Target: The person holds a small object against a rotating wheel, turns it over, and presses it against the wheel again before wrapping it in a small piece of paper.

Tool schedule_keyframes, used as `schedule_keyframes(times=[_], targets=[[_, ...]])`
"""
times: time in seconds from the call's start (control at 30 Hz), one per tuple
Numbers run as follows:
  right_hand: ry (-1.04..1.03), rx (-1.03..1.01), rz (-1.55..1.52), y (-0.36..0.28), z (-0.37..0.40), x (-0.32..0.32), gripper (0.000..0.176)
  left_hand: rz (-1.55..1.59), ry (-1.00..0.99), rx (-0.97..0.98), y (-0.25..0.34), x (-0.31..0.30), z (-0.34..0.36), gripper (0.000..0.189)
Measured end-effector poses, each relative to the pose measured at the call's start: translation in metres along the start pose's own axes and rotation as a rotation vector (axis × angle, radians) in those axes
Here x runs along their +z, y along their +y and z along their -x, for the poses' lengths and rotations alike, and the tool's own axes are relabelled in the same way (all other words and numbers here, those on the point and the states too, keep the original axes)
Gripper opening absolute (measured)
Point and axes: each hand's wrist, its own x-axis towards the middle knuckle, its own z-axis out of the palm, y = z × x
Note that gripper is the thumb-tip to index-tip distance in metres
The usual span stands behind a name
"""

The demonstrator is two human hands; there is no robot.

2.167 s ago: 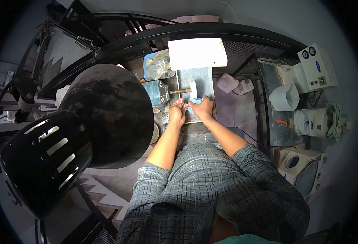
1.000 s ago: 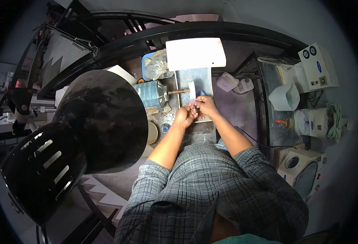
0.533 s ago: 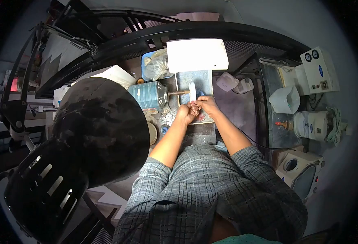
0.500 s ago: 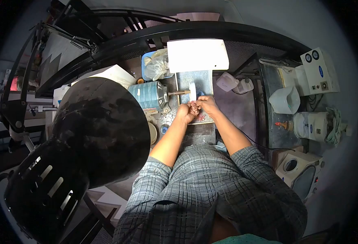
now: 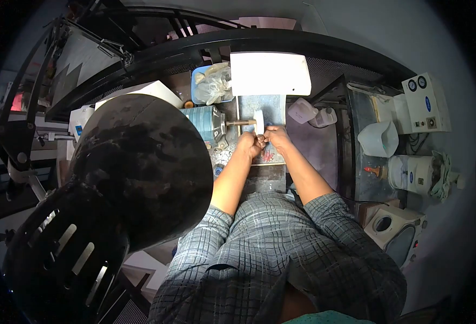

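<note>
A blue-grey motor (image 5: pixel 201 123) has a shaft (image 5: pixel 240 123) pointing right, with a white wheel (image 5: pixel 259 122) on its end. Just below the wheel, my left hand (image 5: pixel 250 144) is closed, its fingers pinched together. My right hand (image 5: pixel 276 137) is closed too, its fingertips close to the left ones at the wheel's lower right. Whatever lies between the fingers is too small to make out. Both hands are over a tray (image 5: pixel 273 102) with a wet, grey surface, and a reddish patch (image 5: pixel 267 156) shows beneath them.
A large black lamp (image 5: pixel 141 167) fills the left side. Behind the tray are a white panel (image 5: pixel 270 74) and a blue bin (image 5: pixel 197 86) of plastic bags. Rightward stand jugs (image 5: pixel 303 111), a white container (image 5: pixel 377 139), a gauge box (image 5: pixel 426 102) and a beige machine (image 5: pixel 392 224).
The whole view has shifted slightly, with the lamp covering more of the motor's side. My hands remain close together at the wheel, with the fingers slightly rearranged.
</note>
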Motion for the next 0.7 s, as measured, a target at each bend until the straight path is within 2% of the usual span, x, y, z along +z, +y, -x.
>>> schedule_keyframes(times=[0.1, 0.3, 0.37, 0.5, 0.7], targets=[[-0.029, 0.035, 0.002, -0.006, 0.009, 0.000, 0.006, -0.056, 0.029, 0.015, -0.006, -0.003, -0.001, 0.023], [0.002, 0.039, -0.012, -0.006, 0.007, -0.001, 0.007, 0.115, 0.069, -0.057, -0.004, 0.006, 0.003, 0.023], [0.016, 0.020, 0.008, -0.005, 0.004, 0.001, 0.007, 0.006, 0.031, -0.017, 0.000, 0.010, 0.007, 0.023], [0.016, 0.027, -0.022, 0.001, 0.004, 0.005, 0.007, 0.006, 0.004, -0.010, 0.004, 0.004, 0.013, 0.022], [-0.004, 0.057, -0.070, 0.008, 0.004, 0.005, 0.005, 0.055, -0.002, -0.118, 0.013, -0.009, 0.007, 0.021]])
